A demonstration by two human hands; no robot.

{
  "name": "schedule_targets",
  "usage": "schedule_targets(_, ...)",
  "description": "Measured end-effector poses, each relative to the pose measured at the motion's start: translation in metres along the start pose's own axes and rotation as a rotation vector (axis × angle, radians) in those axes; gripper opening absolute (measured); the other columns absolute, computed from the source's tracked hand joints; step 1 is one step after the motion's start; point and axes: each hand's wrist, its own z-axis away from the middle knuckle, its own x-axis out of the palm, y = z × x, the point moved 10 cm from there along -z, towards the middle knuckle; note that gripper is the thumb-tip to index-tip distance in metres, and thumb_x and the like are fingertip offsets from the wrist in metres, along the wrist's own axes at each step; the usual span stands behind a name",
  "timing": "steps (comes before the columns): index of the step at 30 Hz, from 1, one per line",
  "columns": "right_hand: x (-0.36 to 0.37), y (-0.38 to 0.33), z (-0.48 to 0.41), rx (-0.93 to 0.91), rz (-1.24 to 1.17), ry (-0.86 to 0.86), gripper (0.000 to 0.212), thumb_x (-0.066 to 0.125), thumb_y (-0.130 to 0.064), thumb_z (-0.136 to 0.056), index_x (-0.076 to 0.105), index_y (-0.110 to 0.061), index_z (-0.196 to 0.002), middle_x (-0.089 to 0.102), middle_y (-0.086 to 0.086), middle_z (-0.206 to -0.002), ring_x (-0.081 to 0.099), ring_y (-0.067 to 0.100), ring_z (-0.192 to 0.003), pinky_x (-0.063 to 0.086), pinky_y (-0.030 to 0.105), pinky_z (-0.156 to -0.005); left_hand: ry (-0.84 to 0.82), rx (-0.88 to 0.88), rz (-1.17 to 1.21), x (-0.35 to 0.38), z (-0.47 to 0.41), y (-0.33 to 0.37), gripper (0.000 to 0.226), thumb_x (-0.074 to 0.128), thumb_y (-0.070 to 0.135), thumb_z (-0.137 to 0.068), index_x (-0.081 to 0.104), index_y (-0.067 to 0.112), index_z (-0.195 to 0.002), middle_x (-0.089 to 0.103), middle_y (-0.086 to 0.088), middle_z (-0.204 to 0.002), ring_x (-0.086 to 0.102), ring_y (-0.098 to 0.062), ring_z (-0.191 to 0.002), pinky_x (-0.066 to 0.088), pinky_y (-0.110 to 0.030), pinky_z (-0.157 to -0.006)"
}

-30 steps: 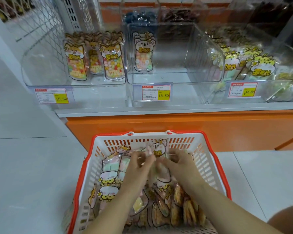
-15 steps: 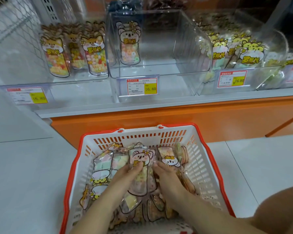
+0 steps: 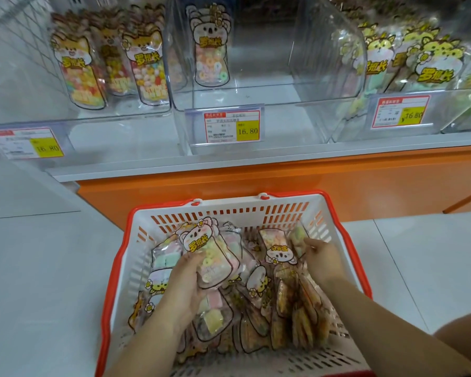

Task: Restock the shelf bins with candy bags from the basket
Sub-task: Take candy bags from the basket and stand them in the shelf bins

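A white shelf (image 3: 256, 159) on an orange base (image 3: 283, 183) is seen across the upper half of the view, and three clear bins are set side by side on it. The left bin (image 3: 38, 115) is stocked with upright candy bags (image 3: 147, 69) printed with an orange animal face. The middle bin (image 3: 256, 63) is occupied by a single koala-print bag (image 3: 211, 47), stood upright at its back left, head end up. The right bin (image 3: 348, 50) is filled with yellow-faced bags (image 3: 435, 63), tilted at mixed angles. A price tag (image 3: 233, 126) is fixed to the front of the middle bin.

Below, a white basket with a red rim (image 3: 256, 213) is placed on the pale floor, just in front of the orange base, and is heaped with candy bags lying at many angles.

Inside the basket, a koala-print candy bag (image 3: 210, 254) is gripped by the left hand (image 3: 185, 287): the fingers are curled around its lower end (the thumb is pressed on the clear front). Its long axis is tilted, with the printed head end pointed up and away toward the shelf, leaning slightly left.

The right hand (image 3: 324, 262) is laid at the right side of the heap, its fingertips (image 3: 309, 244) pinched on the edge of a greenish bag (image 3: 297, 238); beside it, another bag (image 3: 279, 248) is seen lying head end toward the person.
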Motion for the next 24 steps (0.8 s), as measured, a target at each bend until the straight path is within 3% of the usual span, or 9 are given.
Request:
schedule_targets(2, -0.009, 0.006, 0.014, 0.034, -0.119, 0.098, 0.026, 0.055, -0.008, -0.098, 0.071, -0.010, -0.118, 0.074, 0.007, -0.084, 0.054, 0.012, -0.050, 0.035, 0.019, -0.044, 0.032, -0.003, 0.001, -0.004, -0.004, -0.001, 0.019, 0.053, 0.021, -0.102, 0.058, 0.012, -0.117, 0.070, -0.012, -0.099, 0.067, -0.026, -0.082, 0.054, -0.041, -0.074)
schedule_targets(5, -0.021, 0.002, 0.031, 0.027, -0.302, 0.207, 0.015, 0.061, -0.011, -0.094, 0.073, -0.019, -0.095, 0.070, -0.005, -0.079, 0.066, 0.015, -0.070, 0.044, 0.021, -0.054, 0.039, 0.013, -0.002, -0.003, -0.006, 0.001, 0.015, 0.054, 0.020, -0.102, 0.058, 0.013, -0.114, 0.069, -0.009, -0.092, 0.066, -0.025, -0.079, 0.054, -0.038, -0.071)
schedule_targets(8, -0.035, -0.007, 0.035, 0.052, -0.529, 0.271, 0.014, 0.058, -0.007, -0.091, 0.063, -0.019, -0.094, 0.069, 0.010, -0.083, 0.068, 0.028, -0.074, 0.051, 0.032, -0.060, 0.031, 0.040, -0.016, -0.005, -0.011, -0.003, 0.024, 0.060, 0.024, -0.100, 0.057, 0.012, -0.121, 0.072, -0.011, -0.102, 0.069, -0.026, -0.087, 0.056, -0.039, -0.075)
schedule_targets(12, -0.060, -0.031, 0.037, 0.030, -0.739, 0.295, 0.021, 0.047, -0.001, -0.095, 0.052, -0.013, -0.111, 0.064, 0.013, -0.087, 0.060, 0.008, -0.047, 0.044, 0.015, -0.042, 0.061, 0.080, -0.014, -0.013, -0.017, -0.003, 0.089, 0.080, 0.055, -0.072, 0.043, 0.018, -0.145, 0.060, -0.011, -0.136, 0.064, -0.034, -0.116, 0.060, -0.044, -0.072)
schedule_targets(14, -0.062, -0.034, 0.036, -0.019, -0.643, 0.276, 0.021, 0.045, 0.000, -0.097, 0.053, -0.014, -0.111, 0.065, 0.010, -0.088, 0.062, 0.003, -0.050, 0.043, 0.011, -0.042, 0.082, 0.096, -0.017, -0.017, -0.018, -0.002, 0.108, 0.081, 0.064, -0.055, 0.043, 0.021, -0.146, 0.056, -0.009, -0.141, 0.062, -0.033, -0.119, 0.062, -0.045, -0.073)
schedule_targets(17, -0.053, -0.028, 0.038, -0.092, -0.365, 0.285, 0.032, 0.051, -0.001, -0.094, 0.055, -0.013, -0.123, 0.062, 0.010, -0.117, 0.064, 0.019, -0.097, 0.050, 0.028, -0.077, 0.100, 0.114, 0.022, -0.020, -0.014, 0.002, 0.091, 0.080, 0.056, -0.073, 0.042, 0.018, -0.147, 0.052, -0.010, -0.145, 0.060, -0.035, -0.121, 0.062, -0.049, -0.077)
schedule_targets(19, -0.047, -0.043, 0.048, -0.306, -0.066, 0.330, 0.038, 0.059, 0.000, -0.089, 0.058, -0.012, -0.125, 0.052, 0.009, -0.129, 0.054, 0.025, -0.113, 0.049, 0.036, -0.088, 0.107, 0.110, 0.028, -0.024, -0.015, 0.000, 0.075, 0.074, 0.047, -0.086, 0.041, 0.018, -0.147, 0.051, -0.010, -0.145, 0.061, -0.034, -0.120, 0.061, -0.051, -0.080)
schedule_targets(21, -0.034, -0.074, 0.064, -0.586, 0.200, 0.368, 0.037, 0.067, 0.001, -0.078, 0.070, -0.016, -0.110, 0.055, 0.011, -0.131, 0.051, 0.031, -0.122, 0.049, 0.047, -0.098, 0.095, 0.100, 0.025, -0.024, -0.017, -0.003, 0.068, 0.072, 0.044, -0.088, 0.043, 0.017, -0.144, 0.054, -0.010, -0.142, 0.063, -0.033, -0.117, 0.061, -0.052, -0.080)
schedule_targets(24, 0.037, -0.091, 0.073, -0.799, 0.587, -0.036, 0.034, 0.070, -0.011, -0.079, 0.074, -0.029, -0.107, 0.055, 0.005, -0.138, 0.041, 0.032, -0.134, 0.033, 0.059, -0.112, 0.092, 0.100, 0.011, -0.025, -0.019, -0.005, 0.064, 0.070, 0.039, -0.091, 0.043, 0.014, -0.143, 0.054, -0.011, -0.141, 0.064, -0.034, -0.114, 0.061, -0.053, -0.078)
